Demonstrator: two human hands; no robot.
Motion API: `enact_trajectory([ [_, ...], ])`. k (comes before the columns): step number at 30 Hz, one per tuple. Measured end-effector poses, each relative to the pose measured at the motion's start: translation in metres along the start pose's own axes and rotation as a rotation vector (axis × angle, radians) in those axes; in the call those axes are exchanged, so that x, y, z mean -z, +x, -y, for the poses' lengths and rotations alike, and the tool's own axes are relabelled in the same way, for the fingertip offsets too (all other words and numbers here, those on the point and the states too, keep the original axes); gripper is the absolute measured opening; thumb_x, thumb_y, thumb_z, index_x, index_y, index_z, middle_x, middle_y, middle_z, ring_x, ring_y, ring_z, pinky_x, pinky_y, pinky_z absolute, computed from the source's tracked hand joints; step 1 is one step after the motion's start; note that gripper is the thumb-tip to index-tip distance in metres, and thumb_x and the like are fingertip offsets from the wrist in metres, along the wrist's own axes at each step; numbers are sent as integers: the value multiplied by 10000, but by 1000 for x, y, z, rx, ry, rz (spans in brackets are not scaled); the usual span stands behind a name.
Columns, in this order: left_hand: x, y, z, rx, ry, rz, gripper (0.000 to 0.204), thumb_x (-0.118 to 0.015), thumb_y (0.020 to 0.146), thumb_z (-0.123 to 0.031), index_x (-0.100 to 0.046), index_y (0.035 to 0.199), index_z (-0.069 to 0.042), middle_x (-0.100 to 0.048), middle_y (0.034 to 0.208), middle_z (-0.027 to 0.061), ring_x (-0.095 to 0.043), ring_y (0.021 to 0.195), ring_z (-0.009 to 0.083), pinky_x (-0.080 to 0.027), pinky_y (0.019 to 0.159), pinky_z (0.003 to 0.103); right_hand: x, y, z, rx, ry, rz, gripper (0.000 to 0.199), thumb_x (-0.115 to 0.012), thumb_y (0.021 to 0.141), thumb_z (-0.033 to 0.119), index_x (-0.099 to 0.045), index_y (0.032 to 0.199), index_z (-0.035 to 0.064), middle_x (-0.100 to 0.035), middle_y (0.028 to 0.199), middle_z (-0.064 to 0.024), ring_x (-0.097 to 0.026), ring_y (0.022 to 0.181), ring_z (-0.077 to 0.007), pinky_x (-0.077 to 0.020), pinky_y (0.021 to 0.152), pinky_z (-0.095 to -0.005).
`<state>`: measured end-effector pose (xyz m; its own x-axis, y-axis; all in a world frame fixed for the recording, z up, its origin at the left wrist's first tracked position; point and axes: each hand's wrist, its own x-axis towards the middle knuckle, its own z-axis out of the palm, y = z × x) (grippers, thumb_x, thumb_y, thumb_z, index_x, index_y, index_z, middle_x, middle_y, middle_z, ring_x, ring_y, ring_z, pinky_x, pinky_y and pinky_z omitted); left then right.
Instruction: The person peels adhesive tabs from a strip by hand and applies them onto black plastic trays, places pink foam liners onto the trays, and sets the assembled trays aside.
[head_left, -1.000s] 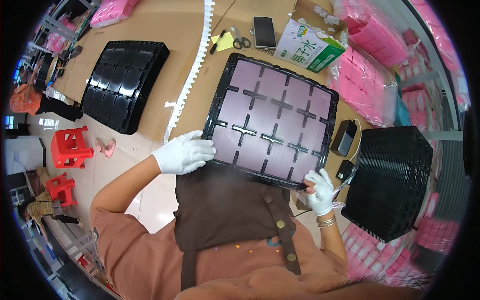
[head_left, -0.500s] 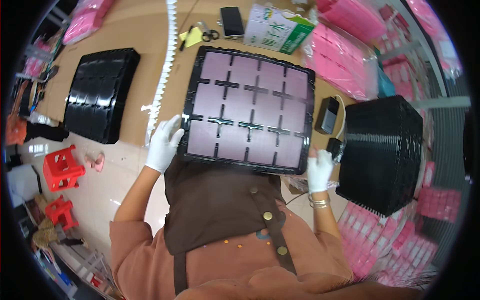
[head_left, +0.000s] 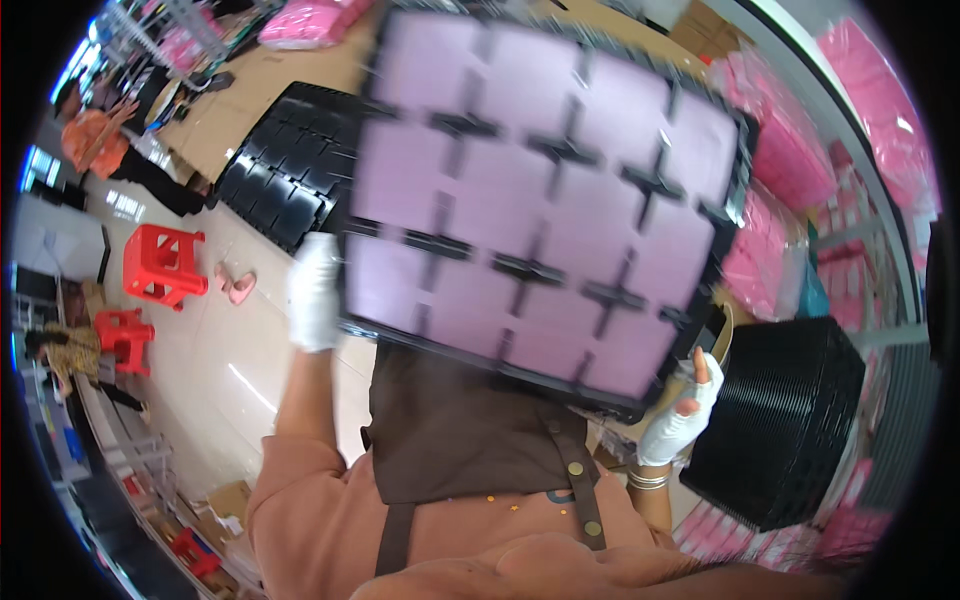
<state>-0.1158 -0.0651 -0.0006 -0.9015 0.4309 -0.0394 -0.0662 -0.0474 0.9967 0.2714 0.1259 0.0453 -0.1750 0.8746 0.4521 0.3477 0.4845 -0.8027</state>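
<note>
A black plastic tray [head_left: 537, 270] with pale purple panels between black cross-shaped dividers is tilted in front of me, its right side lower. It is smeared by motion. My left hand [head_left: 316, 290], in a white glove, grips its lower left edge; the fingers are partly hidden behind the rim. Beside the lower right corner is my right hand [head_left: 685, 415], in a white glove with bare fingertips. Its forefinger is stretched upward and the thumb stands apart from it. Whether it touches the rim I cannot tell.
Another black tray [head_left: 290, 165] lies on the brown table [head_left: 225, 125] to the left. A tall stack of black trays [head_left: 775, 410] stands at the right. Pink bagged packs [head_left: 765, 120] lie behind. Red stools [head_left: 163, 265] and a person [head_left: 100, 145] are at the left.
The purple-panelled tray has come up closer and turned clockwise, with my left hand on its edge. My right hand has moved right and down in view. The whole view has shifted.
</note>
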Motion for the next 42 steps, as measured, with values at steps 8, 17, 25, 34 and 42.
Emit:
enact_trajectory([
  [8, 115, -10, -128, -782, 542, -550, 237, -634, 917, -141, -588, 1095, 9, -623, 994, 76, -605, 851, 166, -502, 772, 297, -79, 8, -23, -110, 123, 349, 208, -557, 903, 99, -629, 1061, -15, -560, 1133, -109, -543, 1054, -222, -428, 914, -315],
  [17, 84, 109, 8, -906, 1519, -8, 130, -590, 874, -253, -621, 812, -143, -596, 719, 70, -634, 611, 246, -493, 504, 375, -88, -4, -32, 18, 29, 468, 137, -582, 868, 66, -653, 955, -13, -618, 1037, -112, -585, 986, -243, -438, 889, -322],
  [25, 56, 114, 53, -646, 1407, 2, 177, -575, 891, -261, -600, 808, -106, -567, 698, 89, -619, 655, 279, -504, 577, 417, -78, -15, -51, -133, 48, 534, 135, -582, 889, 91, -654, 950, -7, -624, 1007, -107, -589, 954, -230, -443, 877, -316],
  [34, 16, 99, 54, -623, 1359, -395, 155, -597, 852, -199, -622, 979, -114, -562, 893, 90, -590, 847, 283, -470, 651, 420, -90, -11, -35, -52, -24, 557, 133, -588, 888, 93, -653, 949, -5, -621, 1023, -115, -591, 961, -240, -444, 873, -316],
  [42, 43, 95, 71, -598, 1471, -337, 109, -607, 851, -213, -646, 932, -151, -565, 831, 69, -572, 745, 257, -468, 589, 396, -92, -17, -41, -40, -58, 561, 132, -598, 880, 101, -656, 947, 3, -629, 1023, -113, -600, 959, -252, -452, 873, -322],
])
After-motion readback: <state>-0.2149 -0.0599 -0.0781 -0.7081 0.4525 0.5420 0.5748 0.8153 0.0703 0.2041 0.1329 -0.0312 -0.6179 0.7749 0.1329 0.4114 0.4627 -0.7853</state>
